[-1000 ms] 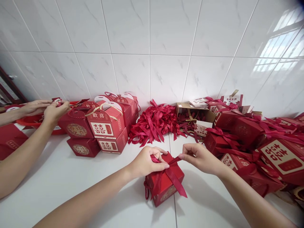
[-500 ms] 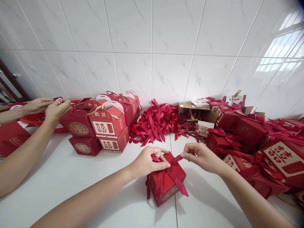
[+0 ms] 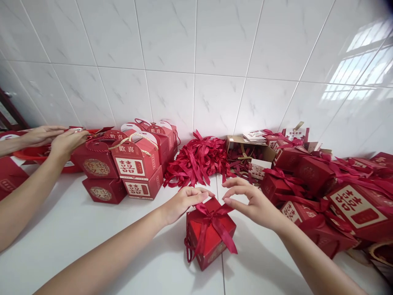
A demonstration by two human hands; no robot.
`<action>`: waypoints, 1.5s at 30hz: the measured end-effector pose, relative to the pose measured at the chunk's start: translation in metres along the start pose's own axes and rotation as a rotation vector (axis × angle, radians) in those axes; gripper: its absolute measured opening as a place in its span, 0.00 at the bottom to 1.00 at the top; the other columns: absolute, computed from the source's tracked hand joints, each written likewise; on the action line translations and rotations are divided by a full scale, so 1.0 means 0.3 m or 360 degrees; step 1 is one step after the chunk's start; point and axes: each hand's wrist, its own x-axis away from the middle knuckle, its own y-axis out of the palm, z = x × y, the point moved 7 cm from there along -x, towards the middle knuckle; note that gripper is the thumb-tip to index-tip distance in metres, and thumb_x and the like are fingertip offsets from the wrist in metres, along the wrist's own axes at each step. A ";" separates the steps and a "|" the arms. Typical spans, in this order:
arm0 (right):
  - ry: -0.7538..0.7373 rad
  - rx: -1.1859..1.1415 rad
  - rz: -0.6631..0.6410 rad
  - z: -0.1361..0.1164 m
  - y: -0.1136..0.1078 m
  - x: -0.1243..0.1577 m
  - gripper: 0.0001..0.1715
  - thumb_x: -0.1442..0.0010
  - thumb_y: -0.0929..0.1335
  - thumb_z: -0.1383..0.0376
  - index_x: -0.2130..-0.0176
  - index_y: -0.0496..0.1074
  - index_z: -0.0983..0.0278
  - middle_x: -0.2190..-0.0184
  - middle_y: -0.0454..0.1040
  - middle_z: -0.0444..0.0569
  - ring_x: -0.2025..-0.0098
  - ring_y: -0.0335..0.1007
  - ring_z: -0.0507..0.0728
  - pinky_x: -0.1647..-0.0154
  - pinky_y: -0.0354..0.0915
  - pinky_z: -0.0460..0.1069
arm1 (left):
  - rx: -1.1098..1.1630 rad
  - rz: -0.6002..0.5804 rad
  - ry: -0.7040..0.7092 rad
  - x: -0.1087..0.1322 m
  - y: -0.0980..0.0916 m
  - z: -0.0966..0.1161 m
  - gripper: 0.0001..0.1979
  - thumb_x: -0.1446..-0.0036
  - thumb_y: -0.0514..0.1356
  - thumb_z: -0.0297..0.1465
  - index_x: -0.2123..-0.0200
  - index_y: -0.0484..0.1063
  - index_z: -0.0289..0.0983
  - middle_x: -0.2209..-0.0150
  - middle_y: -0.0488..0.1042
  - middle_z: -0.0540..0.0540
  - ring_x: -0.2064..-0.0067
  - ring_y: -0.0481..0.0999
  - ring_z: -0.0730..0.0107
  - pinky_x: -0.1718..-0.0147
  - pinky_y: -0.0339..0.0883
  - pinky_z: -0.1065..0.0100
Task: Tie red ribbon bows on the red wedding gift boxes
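A small red gift box stands on the white tabletop in front of me, with a dark red ribbon bow on its top. Two ribbon tails hang over its front, and a twisted red cord dangles at its left. My left hand is closed at the bow's left loop, thumb against the fingers; the exact grip is partly hidden. Beside the right loop is my right hand, its fingers curved and apart, with the thumb tip close to or touching the ribbon.
Stacked red boxes stand left of centre, beside a heap of loose ribbons. An open carton sits behind. Several ribboned boxes crowd the right. Another person's hands work over a red basin at far left.
The bow now has two fuller loops. My right hand has moved inward and its pinch on the ribbon has loosened, fingers spreading. My left hand has shifted slightly left. The view has turned slightly.
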 end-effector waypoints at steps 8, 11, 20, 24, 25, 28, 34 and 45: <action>-0.0208 0.0417 -0.0287 -0.123 0.123 -0.039 0.04 0.45 0.71 0.62 0.71 0.77 0.60 0.51 0.66 0.49 0.47 0.60 0.60 0.46 0.58 0.56 | 0.0005 0.0083 0.0044 0.005 -0.023 0.025 0.19 0.47 0.60 0.44 0.78 0.73 0.34 0.74 0.71 0.49 0.66 0.68 0.69 0.60 0.59 0.66; -0.0235 0.0486 -0.0288 -0.129 0.125 -0.042 0.05 0.45 0.70 0.64 0.73 0.75 0.61 0.51 0.66 0.49 0.46 0.59 0.60 0.46 0.58 0.56 | -0.0126 0.0112 0.0029 0.009 -0.018 0.041 0.18 0.49 0.62 0.42 0.82 0.69 0.35 0.67 0.71 0.47 0.60 0.69 0.66 0.57 0.59 0.65; -0.0267 0.0546 -0.0341 -0.125 0.134 -0.036 0.05 0.47 0.70 0.67 0.74 0.74 0.62 0.51 0.66 0.49 0.46 0.58 0.61 0.46 0.58 0.58 | -0.0659 0.0201 0.0099 0.006 -0.026 0.056 0.14 0.54 0.62 0.32 0.85 0.62 0.36 0.59 0.72 0.46 0.51 0.67 0.58 0.49 0.56 0.60; -0.0287 0.0544 -0.0361 -0.124 0.136 -0.031 0.05 0.46 0.69 0.67 0.74 0.74 0.62 0.51 0.65 0.49 0.46 0.59 0.60 0.46 0.59 0.57 | -0.0872 0.0198 0.0159 -0.002 -0.039 0.053 0.13 0.54 0.61 0.32 0.84 0.63 0.37 0.59 0.71 0.46 0.49 0.64 0.58 0.48 0.53 0.59; -0.0293 0.0540 -0.0366 -0.124 0.136 -0.031 0.05 0.46 0.69 0.68 0.74 0.74 0.62 0.51 0.65 0.50 0.46 0.59 0.60 0.46 0.59 0.57 | -0.0932 0.0198 0.0182 -0.003 -0.043 0.054 0.12 0.53 0.62 0.32 0.84 0.63 0.37 0.59 0.71 0.47 0.49 0.63 0.58 0.47 0.52 0.58; -0.0301 0.0540 -0.0369 -0.125 0.135 -0.033 0.06 0.45 0.69 0.68 0.74 0.73 0.63 0.51 0.65 0.50 0.46 0.59 0.60 0.46 0.59 0.56 | -0.1064 0.0206 0.0255 -0.003 -0.052 0.058 0.12 0.52 0.62 0.33 0.83 0.65 0.38 0.58 0.71 0.47 0.48 0.61 0.59 0.46 0.51 0.58; -0.0277 0.0538 -0.0378 -0.128 0.133 -0.035 0.07 0.45 0.69 0.68 0.75 0.73 0.63 0.52 0.66 0.51 0.47 0.60 0.61 0.46 0.59 0.57 | -0.1004 0.0295 0.0293 -0.006 -0.046 0.056 0.15 0.52 0.62 0.33 0.85 0.63 0.37 0.60 0.69 0.46 0.49 0.60 0.57 0.46 0.49 0.57; -0.0013 0.0205 -0.0012 -0.071 -0.029 -0.040 0.18 0.37 0.62 0.57 0.68 0.77 0.61 0.52 0.68 0.51 0.50 0.66 0.58 0.50 0.63 0.53 | -0.0196 0.0424 0.0246 0.021 -0.050 0.069 0.14 0.42 0.54 0.39 0.73 0.69 0.36 0.64 0.70 0.46 0.55 0.66 0.63 0.53 0.56 0.66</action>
